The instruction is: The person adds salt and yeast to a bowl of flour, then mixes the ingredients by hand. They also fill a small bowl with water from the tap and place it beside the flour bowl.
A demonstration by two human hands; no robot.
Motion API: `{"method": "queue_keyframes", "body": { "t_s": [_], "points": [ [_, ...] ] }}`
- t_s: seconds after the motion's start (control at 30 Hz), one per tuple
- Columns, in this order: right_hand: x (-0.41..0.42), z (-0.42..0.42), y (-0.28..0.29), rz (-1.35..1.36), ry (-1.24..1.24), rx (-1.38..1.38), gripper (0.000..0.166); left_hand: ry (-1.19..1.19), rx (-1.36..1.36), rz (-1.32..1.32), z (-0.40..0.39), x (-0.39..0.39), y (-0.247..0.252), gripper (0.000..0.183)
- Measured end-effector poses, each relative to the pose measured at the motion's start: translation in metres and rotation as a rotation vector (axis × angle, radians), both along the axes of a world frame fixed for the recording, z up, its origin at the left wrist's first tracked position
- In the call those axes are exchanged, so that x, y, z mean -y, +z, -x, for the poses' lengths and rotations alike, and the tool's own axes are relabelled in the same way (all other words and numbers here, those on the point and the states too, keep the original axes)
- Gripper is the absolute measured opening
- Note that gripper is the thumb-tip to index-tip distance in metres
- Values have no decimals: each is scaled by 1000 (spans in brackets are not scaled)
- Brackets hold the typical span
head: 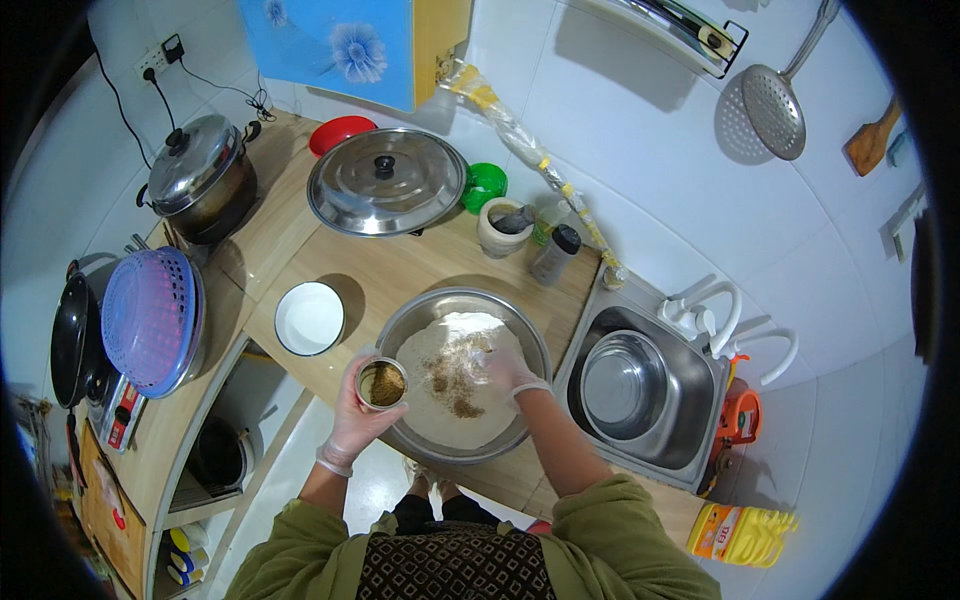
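A wide stainless steel bowl [393, 322] stands on the counter before me, holding white flour [427, 360]. Brown powder [454, 390] lies scattered over the middle of the flour. My left hand [352, 424], in a clear disposable glove, grips a small round container [361, 382] at the bowl's left rim. More brown powder [388, 384] shows inside that container. Over the right part of the flour is my right hand [510, 371], also gloved and blurred; whether its fingers hold anything is unclear.
Left of the bowl sits a white enamel bowl [309, 319]. Behind are a stone mortar [501, 238] with a pestle, a dark-capped jar [555, 256] and a large steel lid [386, 195]. A sink [686, 420] holding a steel basin [626, 382] adjoins on the right.
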State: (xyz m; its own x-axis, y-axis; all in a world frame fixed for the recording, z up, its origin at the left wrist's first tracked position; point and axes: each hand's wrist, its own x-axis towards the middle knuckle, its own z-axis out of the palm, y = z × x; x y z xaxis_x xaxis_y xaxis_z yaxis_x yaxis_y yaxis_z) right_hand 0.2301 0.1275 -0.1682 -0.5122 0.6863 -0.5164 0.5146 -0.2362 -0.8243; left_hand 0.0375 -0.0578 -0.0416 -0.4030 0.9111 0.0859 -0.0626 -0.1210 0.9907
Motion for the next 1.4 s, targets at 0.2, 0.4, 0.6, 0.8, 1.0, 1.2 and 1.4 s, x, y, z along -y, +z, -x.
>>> {"method": "queue_keyframes", "body": {
  "t_s": [0.2,0.4,0.6,0.8,1.0,1.2,1.4],
  "points": [
    [11,2,29,65,120,-26,31,50,-59,32,7,21,1,81],
    [-3,33,61,-687,250,365,46,94,-74,12,7,31,2,81],
    [67,45,83,-928,692,406,43,70,7,42,5,40,-4,80],
    [47,-13,34,-748,660,227,44,57,27,64,5,45,0,79],
    [27,20,63,-812,300,488,33,61,-21,56,3,45,0,77],
    [62,15,54,-946,748,164,23,75,-123,55,2,39,0,74],
    [39,-7,83,-535,519,580,23,-29,-668,119,11,14,18,68]
  ]
}}
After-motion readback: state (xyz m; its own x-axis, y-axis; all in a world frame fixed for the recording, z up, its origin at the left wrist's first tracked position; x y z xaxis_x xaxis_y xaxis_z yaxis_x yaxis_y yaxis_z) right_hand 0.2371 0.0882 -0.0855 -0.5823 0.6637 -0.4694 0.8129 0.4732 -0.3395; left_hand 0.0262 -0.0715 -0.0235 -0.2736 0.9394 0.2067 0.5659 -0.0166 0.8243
